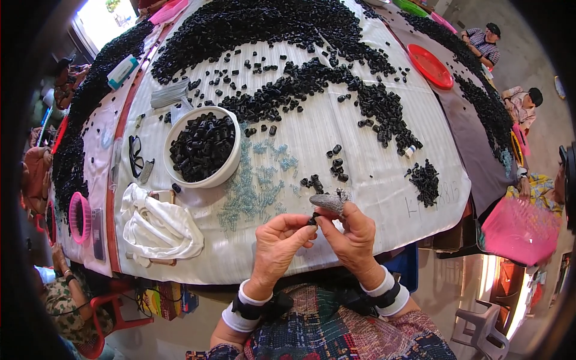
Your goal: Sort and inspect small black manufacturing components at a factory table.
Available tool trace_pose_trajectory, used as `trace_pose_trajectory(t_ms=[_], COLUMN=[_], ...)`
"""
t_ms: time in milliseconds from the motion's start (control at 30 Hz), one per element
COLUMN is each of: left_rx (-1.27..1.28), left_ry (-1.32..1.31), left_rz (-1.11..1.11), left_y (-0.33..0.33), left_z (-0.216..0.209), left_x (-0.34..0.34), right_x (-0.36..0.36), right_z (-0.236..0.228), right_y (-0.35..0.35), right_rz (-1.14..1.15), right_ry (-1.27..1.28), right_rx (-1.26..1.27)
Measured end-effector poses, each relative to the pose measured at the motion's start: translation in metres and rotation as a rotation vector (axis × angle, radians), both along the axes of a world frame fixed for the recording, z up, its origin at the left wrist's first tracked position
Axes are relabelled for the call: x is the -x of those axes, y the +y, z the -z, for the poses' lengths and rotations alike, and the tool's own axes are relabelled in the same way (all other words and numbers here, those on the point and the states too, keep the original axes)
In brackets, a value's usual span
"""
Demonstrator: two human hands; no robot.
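My left hand (281, 243) pinches a small black part (313, 219) between thumb and fingertips at the table's near edge. My right hand (351, 237) meets it there, its thumb at the same part. A grey, rough-surfaced, tapered object (329, 203), perhaps a wrapped tool handle, lies in my right fingers; its working end is hidden. Just beyond are a few loose black pieces (337, 165). To the left stands a white bowl (233, 170) filled with short black cylinders. Beside it many tiny pale blue clear pieces (255, 183) are scattered on the white cloth (372, 210).
Large heaps of black cylinders (264, 24) cover the far table. Right of my hands lies a small pile of thin black pieces (425, 183). Left are a white cloth bundle (159, 225) and eyeglasses (136, 157). A red tray (430, 66) lies far right; people sit at both sides.
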State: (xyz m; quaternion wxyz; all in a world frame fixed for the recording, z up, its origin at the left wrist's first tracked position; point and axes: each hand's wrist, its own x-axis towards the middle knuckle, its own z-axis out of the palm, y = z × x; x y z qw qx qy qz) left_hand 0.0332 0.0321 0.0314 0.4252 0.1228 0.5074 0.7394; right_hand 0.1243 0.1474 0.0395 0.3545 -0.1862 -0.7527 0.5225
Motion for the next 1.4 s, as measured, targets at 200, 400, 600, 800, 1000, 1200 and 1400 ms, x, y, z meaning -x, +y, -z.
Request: trace_pose_trajectory(t_ms=[200, 400, 600, 800, 1000, 1200, 1400], left_rx=[0.026, 0.046, 0.085, 0.115, 0.076, 0.088, 0.102], left_ry=[0.017, 0.003, -0.045, -0.106, -0.204, -0.143, -0.107], left_rz=[0.003, 0.021, 0.029, 0.035, 0.012, 0.012, 0.025], left_y=[0.001, -0.001, 0.000, -0.001, 0.000, -0.002, -0.001], left_z=[0.001, 0.005, 0.005, 0.007, 0.008, 0.008, 0.006], left_x=[0.000, 0.000, 0.000, -0.001, 0.004, 0.005, 0.004], right_x=[-0.001, -0.001, 0.000, -0.006, -0.006, -0.005, -0.003], right_z=[-0.001, -0.004, -0.001, -0.003, -0.010, 0.007, 0.009], right_y=[0.000, 0.002, 0.005, 0.005, 0.002, 0.001, -0.001], right_rz=[0.006, 0.002, -0.034, -0.108, -0.144, -0.164, -0.164], right_ry=[-0.032, -0.085, -0.030, -0.106, -0.117, -0.174, -0.190], right_rx=[-0.067, -0.245, -0.457, -0.445, -0.382, -0.447, -0.510])
